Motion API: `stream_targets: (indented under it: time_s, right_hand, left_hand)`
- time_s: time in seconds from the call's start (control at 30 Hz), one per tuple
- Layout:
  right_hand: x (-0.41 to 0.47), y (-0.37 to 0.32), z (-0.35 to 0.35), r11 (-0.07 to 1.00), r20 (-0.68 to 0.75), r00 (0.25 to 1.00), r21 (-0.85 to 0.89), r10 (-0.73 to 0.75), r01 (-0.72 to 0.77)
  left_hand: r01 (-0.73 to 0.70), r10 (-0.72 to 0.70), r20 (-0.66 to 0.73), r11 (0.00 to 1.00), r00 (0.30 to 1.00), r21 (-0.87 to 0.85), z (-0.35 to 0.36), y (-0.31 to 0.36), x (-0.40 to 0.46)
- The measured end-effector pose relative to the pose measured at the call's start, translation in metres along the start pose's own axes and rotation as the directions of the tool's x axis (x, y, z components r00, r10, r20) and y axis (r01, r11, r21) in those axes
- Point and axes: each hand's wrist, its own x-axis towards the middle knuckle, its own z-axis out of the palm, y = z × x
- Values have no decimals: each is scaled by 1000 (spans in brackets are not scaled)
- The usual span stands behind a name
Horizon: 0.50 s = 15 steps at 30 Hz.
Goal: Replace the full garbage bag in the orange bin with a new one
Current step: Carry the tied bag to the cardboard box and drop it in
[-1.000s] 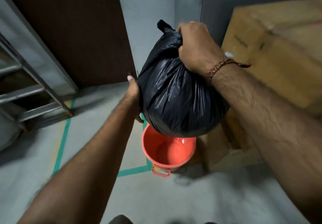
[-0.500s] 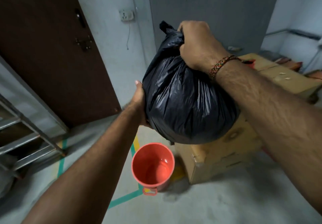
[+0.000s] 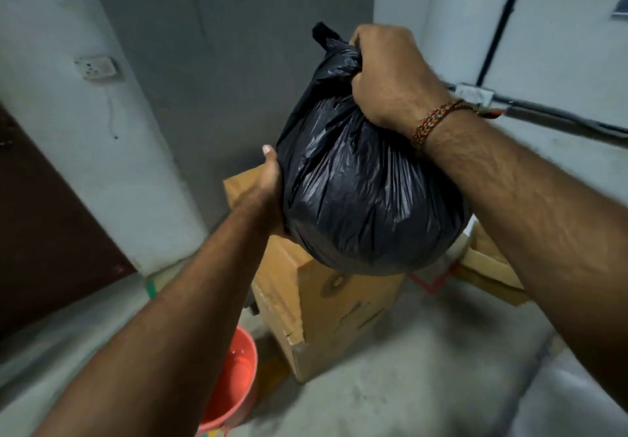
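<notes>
Blk bag (image 3: 367, 199), orange bin (image 3: 238, 375)

A single wide-angle view from a camera worn on a person's head, looking forward and down along both outstretched forearms. The lens sits close: the arms enter from the bottom corners and fill much of the lower picture, meeting at a black garbage bag (image 3: 367, 195) held up near the centre. Beyond it, farther off, stand cardboard boxes (image 3: 336, 314) on a concrete floor (image 3: 407, 385), with grey walls behind. An orange bin (image 3: 238, 385) shows at the near bottom edge, partly hidden by the left arm. Straight lines bow toward the edges.
</notes>
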Motion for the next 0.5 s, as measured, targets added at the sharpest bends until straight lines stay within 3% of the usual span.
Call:
stream_targets:
  time_s: [0.33, 0.5]
  right_hand:
    - [49, 180, -23, 954, -58, 965, -149, 256, -262]
    - [66, 292, -12, 898, -50, 926, -229, 374, -375]
  left_hand:
    - [-70, 19, 278, 982, 960, 175, 191, 54, 94]
    - [-192, 100, 503, 972, 858, 134, 295, 48, 167]
